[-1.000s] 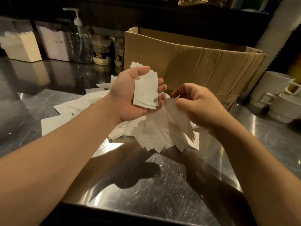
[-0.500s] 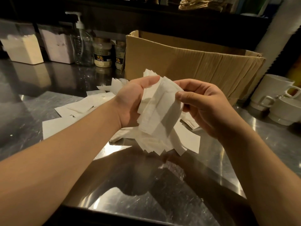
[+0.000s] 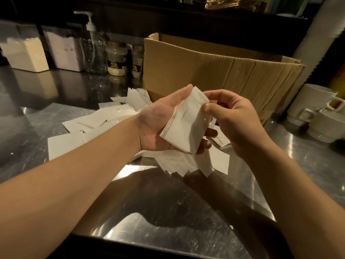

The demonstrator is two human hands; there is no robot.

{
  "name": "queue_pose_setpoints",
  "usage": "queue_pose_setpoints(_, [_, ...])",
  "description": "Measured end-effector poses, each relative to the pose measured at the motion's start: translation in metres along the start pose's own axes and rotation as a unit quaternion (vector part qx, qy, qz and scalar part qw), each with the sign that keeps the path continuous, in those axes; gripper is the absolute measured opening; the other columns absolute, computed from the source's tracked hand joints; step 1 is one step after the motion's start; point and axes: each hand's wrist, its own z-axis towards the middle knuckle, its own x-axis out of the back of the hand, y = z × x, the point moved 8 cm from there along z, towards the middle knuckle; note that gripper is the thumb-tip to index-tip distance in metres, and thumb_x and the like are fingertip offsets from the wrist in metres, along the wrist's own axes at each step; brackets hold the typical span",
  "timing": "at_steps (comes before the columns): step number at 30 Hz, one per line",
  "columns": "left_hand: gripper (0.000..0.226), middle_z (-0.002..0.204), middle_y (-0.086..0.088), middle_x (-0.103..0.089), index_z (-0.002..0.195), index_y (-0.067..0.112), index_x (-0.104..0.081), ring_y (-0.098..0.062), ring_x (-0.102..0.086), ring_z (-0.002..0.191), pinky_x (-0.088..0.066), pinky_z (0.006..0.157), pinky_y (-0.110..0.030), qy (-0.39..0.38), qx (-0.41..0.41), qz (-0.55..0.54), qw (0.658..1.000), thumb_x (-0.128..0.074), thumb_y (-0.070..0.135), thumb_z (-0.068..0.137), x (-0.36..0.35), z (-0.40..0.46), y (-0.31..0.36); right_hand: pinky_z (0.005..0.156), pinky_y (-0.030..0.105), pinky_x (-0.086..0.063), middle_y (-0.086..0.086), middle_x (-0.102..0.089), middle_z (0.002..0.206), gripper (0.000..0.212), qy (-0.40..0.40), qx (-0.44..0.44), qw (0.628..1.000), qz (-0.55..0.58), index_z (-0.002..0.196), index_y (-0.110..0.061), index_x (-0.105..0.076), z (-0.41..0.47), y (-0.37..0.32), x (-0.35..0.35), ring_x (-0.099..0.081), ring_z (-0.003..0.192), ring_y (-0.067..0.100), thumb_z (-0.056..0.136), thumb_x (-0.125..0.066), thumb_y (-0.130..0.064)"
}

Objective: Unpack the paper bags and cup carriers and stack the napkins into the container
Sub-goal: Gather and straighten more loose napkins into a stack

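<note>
Left hand [image 3: 158,126]: palm up, fingers cradling small napkin stack [image 3: 184,124] above desk [image 3: 168,212]. Right hand [image 3: 233,124]: thumb and fingers pinching stack's top corner (squaring edges, likely). Loose napkins [image 3: 97,122]: many scattered on desk beside cardboard box [image 3: 214,71]. Progress: early; most napkins unstacked, container filling not yet begun.

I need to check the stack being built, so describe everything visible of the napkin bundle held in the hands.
The napkin bundle is a small stack of white, soft-looking paper napkins, roughly rectangular, with layered edges showing at its lower corner. It is tilted, upper end toward the cardboard box, held above the steel counter. It lies across the palm and fingers of the left hand, whose thumb runs along its upper left edge. The right hand pinches its right edge with the thumb on top. More loose napkins lie scattered beneath it.
</note>
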Motion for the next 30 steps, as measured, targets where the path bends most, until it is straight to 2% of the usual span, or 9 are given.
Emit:
queue_pose_setpoints(3, [0.051,0.128,-0.013,-0.064,0.136,0.035,-0.056,-0.036,-0.065,0.114,-0.056,0.094,-0.056,0.01,-0.014,-0.006,1.0,-0.052,0.055,0.089,-0.001,0.0,0.001,0.067,0.02,-0.06,-0.003,-0.07,0.108,0.017,-0.008,0.014,1.0,-0.022,0.101,-0.026,-0.071,-0.002,-0.002,-0.005,-0.066,0.099,0.014,0.098,-0.064,-0.011])
queue_pose_setpoints(8, [0.043,0.091,-0.009,-0.076,0.117,0.029,-0.062,-0.028,-0.075,0.085,-0.063,0.079,-0.048,0.047,-0.017,0.004,0.999,-0.061,0.046,0.077,-0.002,-0.006,0.001,0.064,0.027,-0.062,-0.001,-0.065,0.116,0.013,-0.009,0.006,0.998,-0.055,0.109,-0.026,-0.067,-0.002,0.004,-0.012,-0.065,0.102,0.017,0.1,-0.062,-0.018])
queue_pose_setpoints(11, [0.053,0.097,-0.012,-0.07,0.125,0.024,-0.058,-0.028,-0.07,0.091,-0.057,0.092,-0.049,0.049,0.018,0.015,0.999,-0.061,0.047,0.078,-0.002,-0.006,-0.003,0.076,0.024,-0.059,-0.007,-0.067,0.112,0.015,0.024,0.037,0.994,-0.099,0.115,-0.025,-0.065,0.0,0.001,-0.006,-0.064,0.102,0.013,0.101,-0.061,-0.024])
queue_pose_setpoints(16, [0.06,0.101,-0.012,-0.068,0.13,0.015,-0.054,-0.025,-0.064,0.091,-0.052,0.089,-0.038,0.061,0.033,-0.028,0.997,-0.059,0.049,0.08,0.002,-0.009,0.0,0.063,0.003,-0.047,-0.013,-0.065,0.102,0.014,0.057,0.043,0.994,-0.078,0.115,-0.021,-0.064,0.003,0.002,0.005,-0.062,0.083,-0.013,0.103,-0.058,-0.021])
queue_pose_setpoints(20, [0.059,0.103,-0.013,-0.066,0.132,0.011,-0.055,-0.026,-0.063,0.089,-0.05,0.088,-0.039,0.071,0.008,-0.062,0.995,-0.056,0.049,0.087,0.005,-0.01,0.005,0.074,0.017,-0.055,-0.012,-0.068,0.1,0.013,0.089,0.028,0.989,-0.111,0.111,-0.023,-0.067,0.008,0.008,0.016,-0.066,0.094,0.005,0.101,-0.059,-0.022])
queue_pose_setpoints(22, [0.057,0.101,-0.013,-0.065,0.132,0.01,-0.056,-0.025,-0.062,0.086,-0.05,0.084,-0.038,0.08,-0.007,-0.077,0.994,-0.056,0.046,0.088,0.007,-0.01,0.008,0.081,0.033,-0.06,-0.007,-0.069,0.097,0.011,0.111,0.005,0.984,-0.141,0.106,-0.023,-0.067,0.013,0.014,0.024,-0.066,0.093,0.011,0.098,-0.06,-0.021])
queue_pose_setpoints(24, [0.056,0.098,-0.013,-0.065,0.131,0.009,-0.056,-0.025,-0.061,0.083,-0.05,0.082,-0.037,0.093,-0.022,-0.091,0.991,-0.057,0.044,0.087,0.009,-0.009,0.009,0.08,0.04,-0.06,-0.003,-0.067,0.095,0.01,0.112,-0.033,0.974,-0.194,0.104,-0.021,-0.065,0.018,0.021,0.032,-0.064,0.088,0.014,0.096,-0.06,-0.019])
queue_pose_setpoints(27, [0.059,0.097,-0.013,-0.067,0.133,0.01,-0.057,-0.025,-0.063,0.08,-0.052,0.077,-0.037,0.117,-0.035,-0.104,0.987,-0.059,0.042,0.083,0.013,-0.008,0.01,0.07,0.033,-0.054,0.002,-0.066,0.101,0.014,0.046,-0.113,0.946,-0.3,0.108,-0.021,-0.062,0.026,0.039,0.035,-0.06,0.085,0.016,0.094,-0.064,-0.021])
queue_pose_setpoints(30, [0.056,0.094,-0.012,-0.07,0.127,0.011,-0.061,-0.024,-0.065,0.077,-0.054,0.075,-0.036,0.134,-0.033,-0.106,0.985,-0.061,0.042,0.08,0.014,-0.008,0.008,0.079,0.037,-0.057,0.002,-0.067,0.103,0.028,-0.04,-0.174,0.894,-0.411,0.113,-0.024,-0.066,0.026,0.051,0.031,-0.064,0.091,0.022,0.087,-0.071,-0.035])
